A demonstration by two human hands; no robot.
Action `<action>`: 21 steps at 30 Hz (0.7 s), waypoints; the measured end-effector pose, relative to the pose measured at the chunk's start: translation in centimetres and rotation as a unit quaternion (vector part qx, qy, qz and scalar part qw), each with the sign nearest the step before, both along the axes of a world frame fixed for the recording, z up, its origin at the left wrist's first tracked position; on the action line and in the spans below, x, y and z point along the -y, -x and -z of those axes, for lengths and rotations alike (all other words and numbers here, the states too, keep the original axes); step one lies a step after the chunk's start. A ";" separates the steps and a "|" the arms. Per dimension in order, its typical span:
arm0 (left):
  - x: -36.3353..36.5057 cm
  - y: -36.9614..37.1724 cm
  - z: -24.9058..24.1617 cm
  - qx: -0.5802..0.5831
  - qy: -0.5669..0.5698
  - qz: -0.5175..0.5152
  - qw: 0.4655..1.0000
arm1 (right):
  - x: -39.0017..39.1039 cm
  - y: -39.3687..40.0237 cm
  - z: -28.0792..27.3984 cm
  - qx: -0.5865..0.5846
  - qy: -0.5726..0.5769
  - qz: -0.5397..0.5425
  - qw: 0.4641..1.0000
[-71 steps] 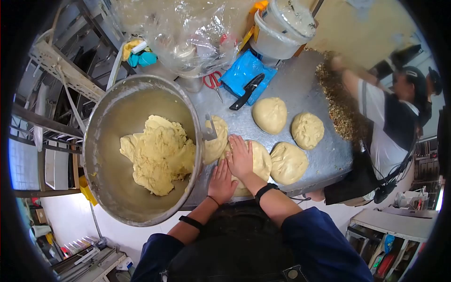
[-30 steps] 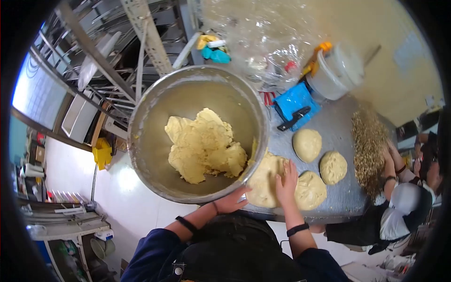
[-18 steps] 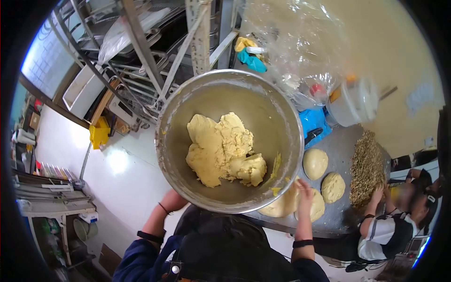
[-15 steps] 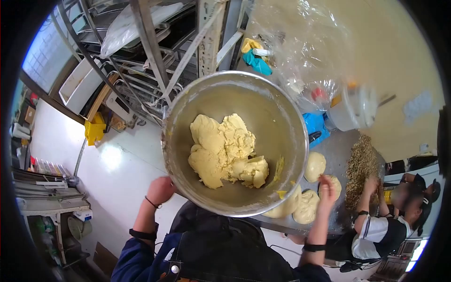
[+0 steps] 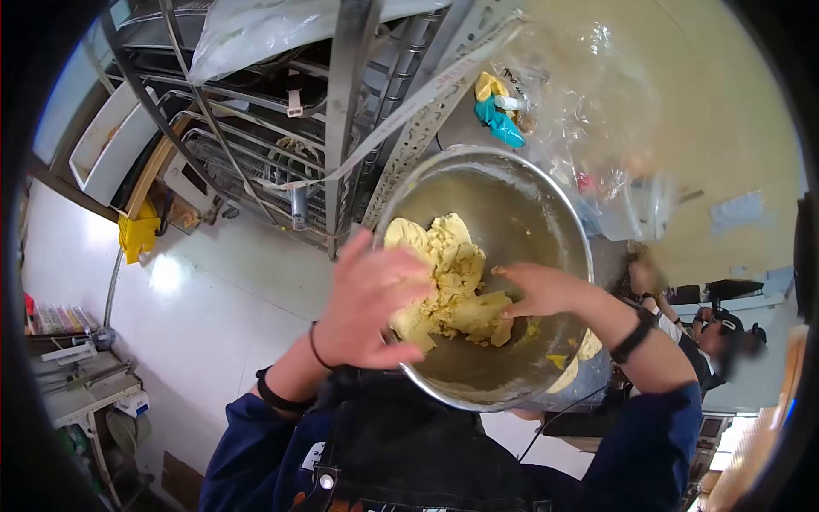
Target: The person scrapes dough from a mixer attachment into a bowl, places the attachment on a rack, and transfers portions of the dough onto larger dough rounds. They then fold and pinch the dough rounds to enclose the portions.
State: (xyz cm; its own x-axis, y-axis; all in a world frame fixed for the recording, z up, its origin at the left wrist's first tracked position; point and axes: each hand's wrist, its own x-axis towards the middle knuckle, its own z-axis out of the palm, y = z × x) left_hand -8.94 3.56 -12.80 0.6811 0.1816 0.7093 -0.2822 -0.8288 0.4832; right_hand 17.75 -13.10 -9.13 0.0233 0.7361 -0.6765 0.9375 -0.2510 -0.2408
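A large steel mixing bowl [image 5: 559, 226] holds a lumpy mass of pale yellow dough [image 5: 452, 264]. My left hand [image 5: 371, 307] hovers at the bowl's left rim with fingers spread, hiding part of the dough. My right hand [image 5: 542, 293] reaches over the right rim into the bowl, its fingers and thumb apart, fingertips right beside the dough. Neither hand holds anything. Smears of dough [image 5: 556, 361] stick to the lower right inner wall. A smooth dough piece [image 5: 589, 345] shows partly behind the bowl and my right forearm.
A metal rack [image 5: 345, 111] with trays stands close at the far left of the bowl. Clear plastic sheeting [image 5: 589, 111] and a teal and yellow wrapper [image 5: 499, 115] lie behind. At the right, a person [image 5: 704, 337] works by the grey table [image 5: 597, 375].
Both hands have come up to the bowl: the left from below its left rim, the right from the dough balls beside it. The view has shifted, placing the bowl farther right.
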 end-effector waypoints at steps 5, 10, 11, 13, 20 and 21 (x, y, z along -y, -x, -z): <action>0.2 -0.1 1.6 -0.002 -0.117 0.197 0.973 | -0.9 -0.7 9.4 0.097 0.232 -0.011 0.968; 0.0 -0.2 1.6 0.006 -0.165 0.177 0.970 | 0.0 0.4 12.4 0.066 0.287 -0.003 0.956; 0.1 -0.3 1.7 0.013 -0.156 0.172 0.973 | 0.1 1.0 12.3 0.086 0.276 -0.006 0.957; 0.1 -0.5 1.9 0.029 -0.138 0.172 0.975 | -0.2 1.5 12.2 0.105 0.268 -0.006 0.958; 0.4 -0.7 2.3 0.047 -0.120 0.173 0.976 | -2.6 0.3 14.1 0.001 0.321 0.007 0.947; 0.5 -0.5 2.2 0.032 -0.129 0.171 0.976 | -3.1 0.3 14.2 -0.045 0.362 0.027 0.931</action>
